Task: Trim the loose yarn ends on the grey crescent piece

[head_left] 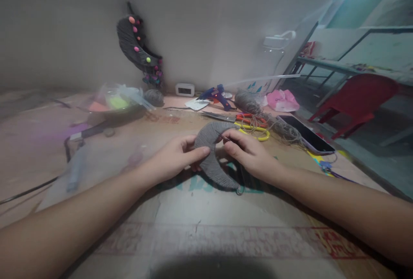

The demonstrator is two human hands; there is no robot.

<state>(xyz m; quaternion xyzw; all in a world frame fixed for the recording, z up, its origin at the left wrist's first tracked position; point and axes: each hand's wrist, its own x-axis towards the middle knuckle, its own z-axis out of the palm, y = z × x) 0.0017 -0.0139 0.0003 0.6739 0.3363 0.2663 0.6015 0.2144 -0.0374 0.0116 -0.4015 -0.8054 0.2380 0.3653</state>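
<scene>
A crescent moon shape wrapped in grey yarn (217,170) is held up just above the cardboard, its hollow side facing right. My left hand (176,157) grips its outer curve, the thumb lying across the front. Close to the upper inner edge, my right hand (251,155) is closed in a pinch on what looks like a thin strand of the yarn. A small loop of yarn hangs at the crescent's lower tip. Behind the right hand lie scissors (258,133) with yellow handles and another pair with red-orange handles (247,119).
At the back are a blue glue gun (217,95), a small white digital clock (185,90) and grey yarn (248,102). A phone (305,134) lies right, a bowl of coloured pieces (112,107) left. A decorated crescent (129,42) hangs on the wall. A red chair (361,98) stands beyond.
</scene>
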